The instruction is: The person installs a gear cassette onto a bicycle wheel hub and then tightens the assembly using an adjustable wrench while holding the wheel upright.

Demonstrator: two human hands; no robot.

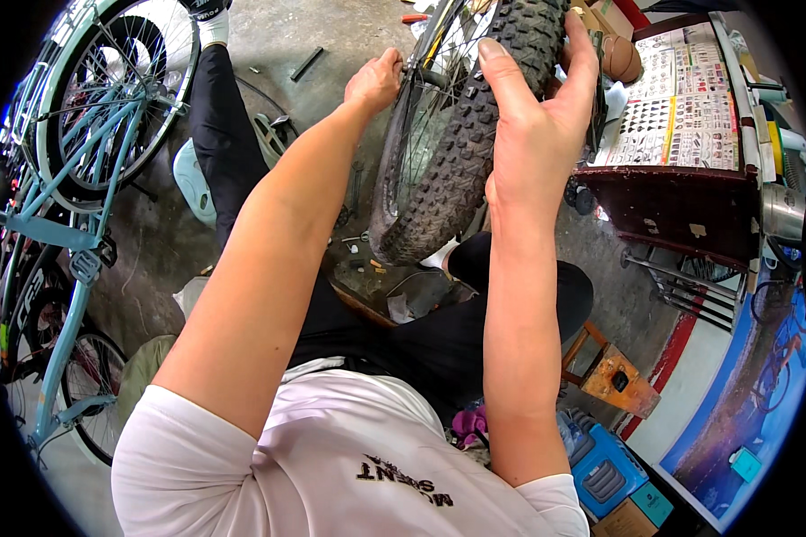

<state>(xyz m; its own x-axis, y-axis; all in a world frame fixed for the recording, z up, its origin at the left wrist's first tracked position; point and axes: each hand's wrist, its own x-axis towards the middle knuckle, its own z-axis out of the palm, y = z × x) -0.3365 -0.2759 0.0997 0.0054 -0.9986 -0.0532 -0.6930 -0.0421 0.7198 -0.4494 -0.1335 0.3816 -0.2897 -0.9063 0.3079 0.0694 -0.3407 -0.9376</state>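
A bicycle wheel (434, 112) with a black knobby tyre (461, 148) is held upright in front of me, tilted away. My left hand (372, 82) is closed at the wheel's left side, its fingertips at the end of the axle by the black hub (434, 79). Just what lies inside those fingers is partly hidden. On the tyre's right side, my right hand (535, 116) grips the wheel, thumb over the tread and fingers reaching round the far side. Dirt dulls the tyre's lower part.
A light-blue bicycle (85, 259) stands at the left. To the right is a dark red cabinet (672, 206) topped with printed sheets. A wooden stool (618, 380) and a blue case (604, 470) are near my right side. A black bar (307, 64) lies on the concrete floor.
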